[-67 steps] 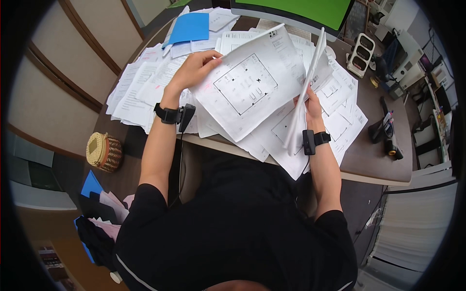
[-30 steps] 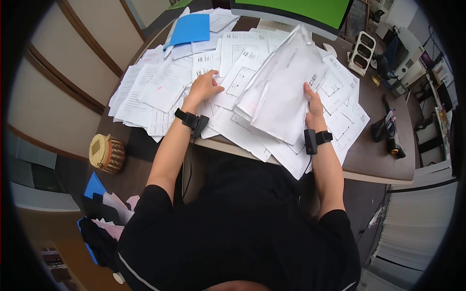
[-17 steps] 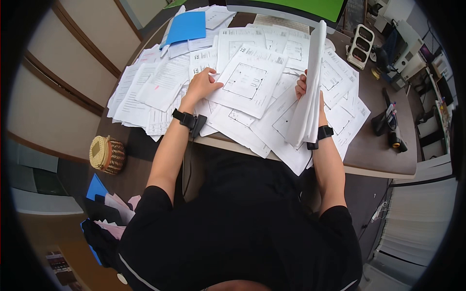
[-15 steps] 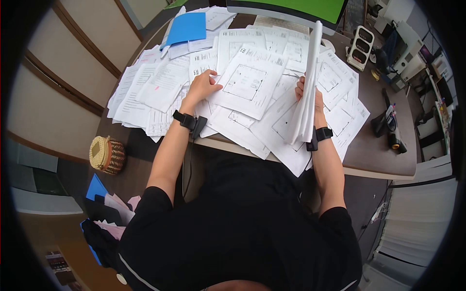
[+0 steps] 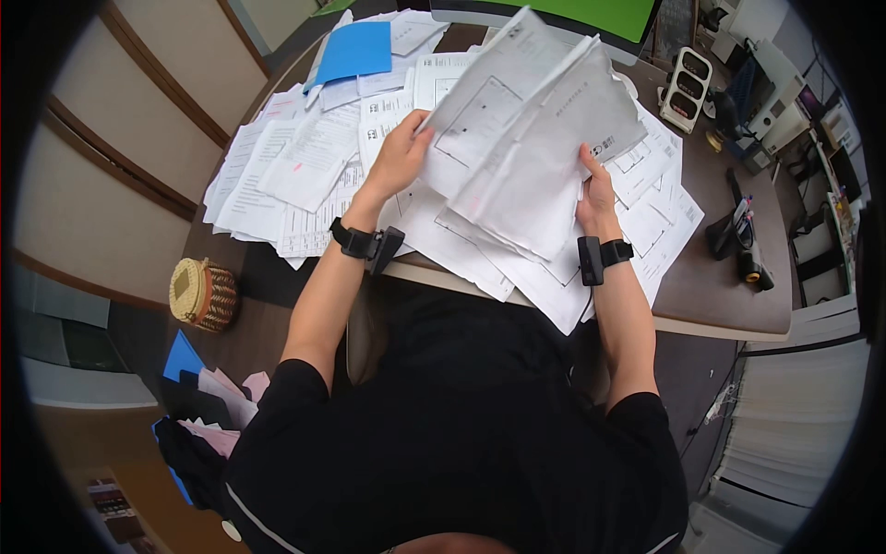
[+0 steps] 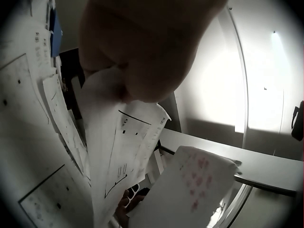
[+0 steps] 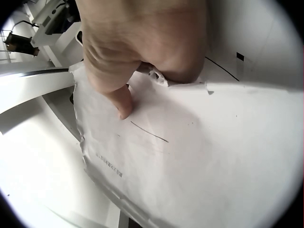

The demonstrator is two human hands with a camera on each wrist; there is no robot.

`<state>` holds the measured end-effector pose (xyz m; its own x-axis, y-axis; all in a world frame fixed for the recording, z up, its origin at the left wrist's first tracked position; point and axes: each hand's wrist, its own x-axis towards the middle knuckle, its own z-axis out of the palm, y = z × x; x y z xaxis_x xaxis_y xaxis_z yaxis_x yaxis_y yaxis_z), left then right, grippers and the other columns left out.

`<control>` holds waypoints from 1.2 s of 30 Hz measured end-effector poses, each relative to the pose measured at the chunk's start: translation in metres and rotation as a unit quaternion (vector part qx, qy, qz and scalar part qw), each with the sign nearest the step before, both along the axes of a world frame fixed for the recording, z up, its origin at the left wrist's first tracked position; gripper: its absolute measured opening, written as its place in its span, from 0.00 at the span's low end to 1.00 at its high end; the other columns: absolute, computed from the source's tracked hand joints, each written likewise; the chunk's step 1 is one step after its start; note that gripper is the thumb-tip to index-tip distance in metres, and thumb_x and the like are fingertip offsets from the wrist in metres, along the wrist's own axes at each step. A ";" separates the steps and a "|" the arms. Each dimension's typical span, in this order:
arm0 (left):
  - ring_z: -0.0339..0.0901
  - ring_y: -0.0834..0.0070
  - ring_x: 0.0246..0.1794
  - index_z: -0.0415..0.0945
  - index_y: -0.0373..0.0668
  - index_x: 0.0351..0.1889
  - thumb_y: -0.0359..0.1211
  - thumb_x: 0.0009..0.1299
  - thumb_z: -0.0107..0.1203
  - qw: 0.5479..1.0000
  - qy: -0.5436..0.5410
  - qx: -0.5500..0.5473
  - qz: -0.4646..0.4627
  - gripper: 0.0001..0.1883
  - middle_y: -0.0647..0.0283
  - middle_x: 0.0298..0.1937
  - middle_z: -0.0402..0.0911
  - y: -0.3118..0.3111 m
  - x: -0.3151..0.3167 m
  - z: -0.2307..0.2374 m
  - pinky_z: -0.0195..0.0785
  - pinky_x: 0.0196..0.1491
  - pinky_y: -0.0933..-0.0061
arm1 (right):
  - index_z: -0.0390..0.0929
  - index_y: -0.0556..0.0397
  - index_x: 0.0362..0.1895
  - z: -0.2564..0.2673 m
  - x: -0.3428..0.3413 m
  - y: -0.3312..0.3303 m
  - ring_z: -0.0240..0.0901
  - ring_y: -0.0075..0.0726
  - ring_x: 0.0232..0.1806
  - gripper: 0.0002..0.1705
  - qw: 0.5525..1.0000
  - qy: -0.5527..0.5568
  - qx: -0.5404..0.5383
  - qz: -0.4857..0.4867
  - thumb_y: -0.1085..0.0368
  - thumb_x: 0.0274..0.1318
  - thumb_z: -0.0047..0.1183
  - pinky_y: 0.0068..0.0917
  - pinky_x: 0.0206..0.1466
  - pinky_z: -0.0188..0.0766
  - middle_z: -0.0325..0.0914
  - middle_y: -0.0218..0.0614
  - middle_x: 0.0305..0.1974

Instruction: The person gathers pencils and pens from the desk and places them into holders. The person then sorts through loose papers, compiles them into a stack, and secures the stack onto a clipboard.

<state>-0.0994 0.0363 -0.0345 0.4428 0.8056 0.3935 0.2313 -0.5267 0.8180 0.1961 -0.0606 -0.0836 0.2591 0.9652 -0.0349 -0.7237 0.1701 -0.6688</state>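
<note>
My left hand (image 5: 397, 159) pinches the left edge of a floor plan sheet (image 5: 475, 115), which is lifted off the pile and tilted. In the left wrist view the same sheet (image 6: 130, 142) hangs below the fingers, its drawn outline visible. My right hand (image 5: 598, 198) grips a bundle of papers (image 5: 554, 152) by its right edge, thumb on top. The bundle's upper face is mostly blank, and it overlaps the right part of the lifted sheet in the head view. In the right wrist view the bundle (image 7: 190, 147) spreads under the hand, with slightly crumpled edges.
More floor plans (image 5: 461, 254) and text sheets (image 5: 314, 162) cover the desk (image 5: 729, 286). A blue folder (image 5: 355, 54) lies at the back left, near a monitor (image 5: 591, 20). A pen holder (image 5: 738, 245) stands right; a woven basket (image 5: 201, 294) sits left.
The left hand has lifted the floor plan sheet from the pile. In the right hand, the bundle has turned from edge-on to lying over leftward, overlapping that sheet.
</note>
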 end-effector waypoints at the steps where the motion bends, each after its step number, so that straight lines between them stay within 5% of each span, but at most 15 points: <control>1: 0.76 0.70 0.38 0.70 0.37 0.50 0.31 0.71 0.44 1.000 0.022 -0.013 -0.016 0.13 0.51 0.37 0.79 -0.006 0.003 0.005 0.66 0.44 0.72 | 0.62 0.60 0.59 -0.002 -0.002 -0.001 0.70 0.43 0.55 0.28 1.000 0.000 -0.001 0.000 0.61 0.58 0.55 0.42 0.60 0.68 0.71 0.44 0.54; 8: 0.78 0.62 0.40 0.69 0.40 0.53 0.32 0.72 0.43 0.992 0.031 -0.019 -0.119 0.14 0.49 0.39 0.79 -0.038 0.025 0.009 0.66 0.46 0.69 | 0.61 0.58 0.59 0.000 -0.004 -0.001 0.68 0.42 0.56 0.29 0.999 -0.010 0.021 -0.023 0.63 0.57 0.56 0.41 0.60 0.67 0.70 0.41 0.54; 13: 0.77 0.61 0.47 0.65 0.44 0.61 0.42 0.68 0.53 0.988 0.034 0.008 -0.147 0.25 0.50 0.46 0.79 -0.054 0.021 0.014 0.66 0.53 0.69 | 0.61 0.59 0.59 0.006 -0.004 0.000 0.69 0.39 0.53 0.33 0.993 -0.098 0.000 -0.071 0.62 0.54 0.61 0.35 0.57 0.68 0.70 0.40 0.54; 16: 0.77 0.61 0.50 0.64 0.46 0.62 0.41 0.63 0.60 0.987 0.042 0.007 -0.153 0.30 0.51 0.47 0.79 -0.064 0.021 0.033 0.68 0.53 0.66 | 0.62 0.58 0.59 0.023 -0.002 0.003 0.68 0.36 0.52 0.34 0.966 -0.194 -0.007 -0.170 0.61 0.51 0.64 0.33 0.55 0.68 0.71 0.38 0.52; 21: 0.78 0.67 0.46 0.69 0.39 0.56 0.35 0.63 0.60 0.997 -0.018 0.004 -0.079 0.24 0.54 0.45 0.80 -0.062 0.025 0.020 0.69 0.49 0.69 | 0.49 0.56 0.65 0.105 -0.030 -0.022 0.61 0.36 0.58 0.45 0.886 -0.334 0.164 -0.276 0.63 0.50 0.65 0.29 0.59 0.60 0.61 0.42 0.59; 24: 0.77 0.72 0.42 0.74 0.33 0.49 0.35 0.64 0.58 0.997 -0.047 -0.033 -0.049 0.18 0.57 0.43 0.81 -0.059 0.028 0.020 0.69 0.47 0.72 | 0.59 0.58 0.60 0.123 -0.045 -0.028 0.66 0.34 0.54 0.37 0.826 -0.392 0.203 -0.350 0.62 0.50 0.65 0.28 0.56 0.63 0.68 0.41 0.53; 27: 0.78 0.68 0.45 0.74 0.35 0.52 0.35 0.63 0.58 0.989 -0.020 -0.122 -0.086 0.21 0.53 0.44 0.81 -0.049 0.024 0.008 0.68 0.49 0.70 | 0.70 0.60 0.51 0.091 -0.032 -0.034 0.70 0.30 0.46 0.26 0.855 -0.457 0.116 -0.216 0.62 0.51 0.64 0.26 0.51 0.67 0.75 0.38 0.45; 28: 0.77 0.68 0.45 0.74 0.35 0.51 0.36 0.63 0.58 0.985 0.012 -0.130 -0.116 0.21 0.53 0.44 0.81 -0.041 0.023 -0.007 0.68 0.50 0.70 | 0.76 0.61 0.42 0.082 -0.039 -0.034 0.72 0.27 0.41 0.20 0.845 -0.474 0.117 -0.219 0.60 0.51 0.63 0.25 0.47 0.69 0.78 0.35 0.38; 30: 0.77 0.68 0.46 0.75 0.35 0.51 0.36 0.63 0.59 0.978 0.045 -0.138 -0.149 0.21 0.53 0.44 0.81 -0.035 0.021 -0.022 0.67 0.50 0.70 | 0.75 0.61 0.44 0.056 -0.038 -0.031 0.74 0.30 0.40 0.20 0.818 -0.538 0.060 -0.196 0.60 0.52 0.62 0.26 0.45 0.69 0.79 0.36 0.39; 32: 0.77 0.68 0.47 0.75 0.35 0.52 0.38 0.63 0.59 0.967 0.119 -0.164 -0.153 0.22 0.53 0.45 0.81 -0.033 0.020 -0.026 0.66 0.52 0.71 | 0.75 0.61 0.44 0.038 -0.036 -0.023 0.74 0.35 0.38 0.20 0.688 -0.669 0.116 -0.255 0.60 0.52 0.61 0.28 0.44 0.70 0.79 0.37 0.39; 36: 0.76 0.67 0.49 0.72 0.36 0.56 0.42 0.63 0.60 0.969 0.124 -0.069 -0.202 0.27 0.52 0.47 0.80 -0.024 0.016 -0.004 0.66 0.53 0.70 | 0.73 0.61 0.48 0.027 0.019 -0.010 0.71 0.37 0.45 0.22 0.741 -0.651 0.048 -0.161 0.60 0.55 0.60 0.25 0.53 0.65 0.77 0.40 0.45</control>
